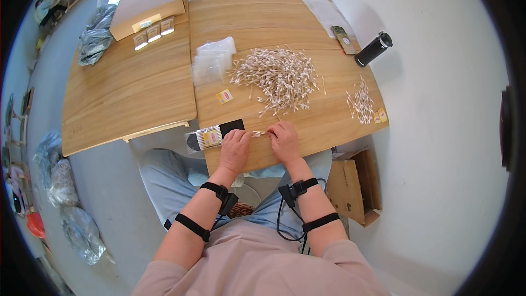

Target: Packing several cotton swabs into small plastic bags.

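My left hand and my right hand are close together at the table's near edge, fingers pinched. Between their fingertips are a few cotton swabs, lying sideways; both hands grip them. Just left of my left hand is a clear plastic pouch with a row of cotton swabs and a yellow card in it. A black flat piece sticks out beside it, partly behind my left hand. Beyond my hands spreads a large heap of loose cotton swabs.
Clear empty bags and a small yellow card lie left of the heap. At right are a smaller swab pile, yellow cards, a phone and a black bottle. A cardboard box stands far left.
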A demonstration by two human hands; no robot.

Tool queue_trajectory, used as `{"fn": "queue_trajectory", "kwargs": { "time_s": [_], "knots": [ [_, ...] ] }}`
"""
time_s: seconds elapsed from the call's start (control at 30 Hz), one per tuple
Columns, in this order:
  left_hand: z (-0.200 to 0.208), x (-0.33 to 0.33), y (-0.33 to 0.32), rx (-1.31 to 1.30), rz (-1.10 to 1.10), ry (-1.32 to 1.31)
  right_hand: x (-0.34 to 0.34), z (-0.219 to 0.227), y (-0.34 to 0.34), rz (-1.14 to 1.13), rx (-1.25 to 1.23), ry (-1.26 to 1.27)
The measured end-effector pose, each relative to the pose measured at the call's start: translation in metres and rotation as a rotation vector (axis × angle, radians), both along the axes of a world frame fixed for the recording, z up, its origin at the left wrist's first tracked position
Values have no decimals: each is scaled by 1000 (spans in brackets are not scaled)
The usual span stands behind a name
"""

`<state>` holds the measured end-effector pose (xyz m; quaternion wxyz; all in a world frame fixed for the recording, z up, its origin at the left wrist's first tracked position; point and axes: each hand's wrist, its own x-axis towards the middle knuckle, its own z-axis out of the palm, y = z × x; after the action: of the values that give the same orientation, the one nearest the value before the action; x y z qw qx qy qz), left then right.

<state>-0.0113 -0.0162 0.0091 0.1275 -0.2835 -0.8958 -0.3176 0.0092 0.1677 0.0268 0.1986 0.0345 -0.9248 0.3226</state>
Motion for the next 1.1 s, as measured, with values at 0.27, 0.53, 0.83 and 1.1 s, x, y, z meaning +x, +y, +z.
{"fn": "queue_trajectory", "kwargs": {
  "time_s": [0.27,0.53,0.83,1.1],
  "knots": [
    [6,-3,4,216,69,-36,7,1,-3,27,17,30],
    [15,-14,10,137,25,-57,12,-1,5,-65,-23,47],
    [15,-4,0,116,24,-118,12,-5,21,-210,151,-93],
    [18,-9,-1,279,45,-201,-8,-1,15,-135,118,-99]
  ]
}}
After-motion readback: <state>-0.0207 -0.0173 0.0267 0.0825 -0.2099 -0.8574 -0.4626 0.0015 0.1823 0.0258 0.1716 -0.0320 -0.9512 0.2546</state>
